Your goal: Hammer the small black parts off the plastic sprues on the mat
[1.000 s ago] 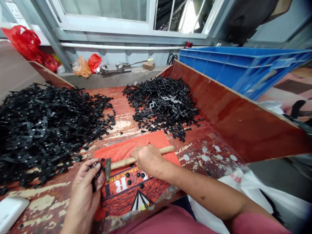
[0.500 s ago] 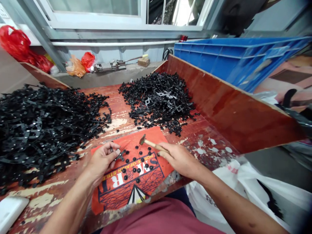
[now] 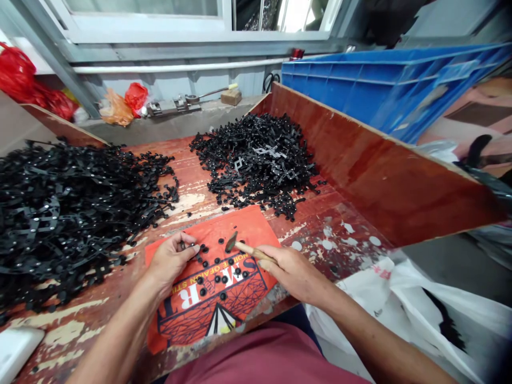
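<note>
Table (image 3: 188, 186): worn red-brown finish, rough pale patches. Mat (image 3: 216, 226): orange cloth, matt. Hammer (image 3: 240, 246): bare wood handle, dull metal head. I read the crate (image 3: 340, 85) as smooth blue plastic; side board (image 3: 380, 176) glossy wood.

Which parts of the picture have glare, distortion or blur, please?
In the head view, the window is washed out white at its bright part; the blue crate looks stretched and smeared toward the right edge; the far right corners darken; small glints dot the left pile of black parts; the lettering on the orange-red cloth is partly readable.
</note>
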### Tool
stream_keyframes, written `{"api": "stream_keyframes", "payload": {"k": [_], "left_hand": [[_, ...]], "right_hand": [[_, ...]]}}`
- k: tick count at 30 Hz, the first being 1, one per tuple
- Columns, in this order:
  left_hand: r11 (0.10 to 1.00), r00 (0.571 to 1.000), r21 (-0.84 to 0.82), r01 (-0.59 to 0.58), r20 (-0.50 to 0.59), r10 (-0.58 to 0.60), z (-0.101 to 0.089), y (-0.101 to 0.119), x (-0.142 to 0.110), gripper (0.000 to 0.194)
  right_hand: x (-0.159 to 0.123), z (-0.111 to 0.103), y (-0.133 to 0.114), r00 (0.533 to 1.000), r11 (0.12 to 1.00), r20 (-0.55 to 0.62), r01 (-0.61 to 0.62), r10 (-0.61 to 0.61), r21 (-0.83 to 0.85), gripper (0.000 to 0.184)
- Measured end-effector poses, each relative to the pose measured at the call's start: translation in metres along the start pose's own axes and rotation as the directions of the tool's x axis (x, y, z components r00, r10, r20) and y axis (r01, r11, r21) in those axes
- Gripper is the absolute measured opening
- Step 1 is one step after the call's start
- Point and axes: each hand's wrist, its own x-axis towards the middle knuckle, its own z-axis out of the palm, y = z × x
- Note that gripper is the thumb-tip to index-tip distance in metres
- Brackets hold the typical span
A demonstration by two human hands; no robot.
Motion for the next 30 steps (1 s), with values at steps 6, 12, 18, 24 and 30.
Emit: {"api": "stream_keyframes", "payload": {"k": [6,12,18,24,30], "left_hand": [[1.000,1.000,-0.020,-0.008,-0.004,0.008,-0.005,0.005,-0.002,0.040],[0.999,0.999,0.021,-0.028,0.035,0.027,-0.005,0.008,-0.001,0.037],[0.998,0.998,0.052,-0.029,0.055,0.027,-0.004,-0.008,0.003,0.038],[1.000,0.997,0.018,-0.011,0.082,0.009,-0.005,-0.007,0.001,0.036],[0.999,0.993,-0.006,-0.043,0.111,0.043,-0.006,-0.008,0.002,0.029]], "right_hand": [[0.005,-0.001,-0.013,0.992,0.987,0.015,0.123,-0.125,0.108,0.045],[0.007,0.002,-0.012,0.993,0.990,0.012,0.120,-0.121,0.076,0.047],[0.004,0.001,-0.012,0.992,0.989,0.026,0.122,-0.124,0.086,0.050],[0.009,0.004,-0.026,0.982,0.982,-0.023,0.187,-0.187,0.031,0.050],[0.026,0.025,-0.038,0.978,0.941,0.020,0.205,-0.208,-0.270,0.051]]}}
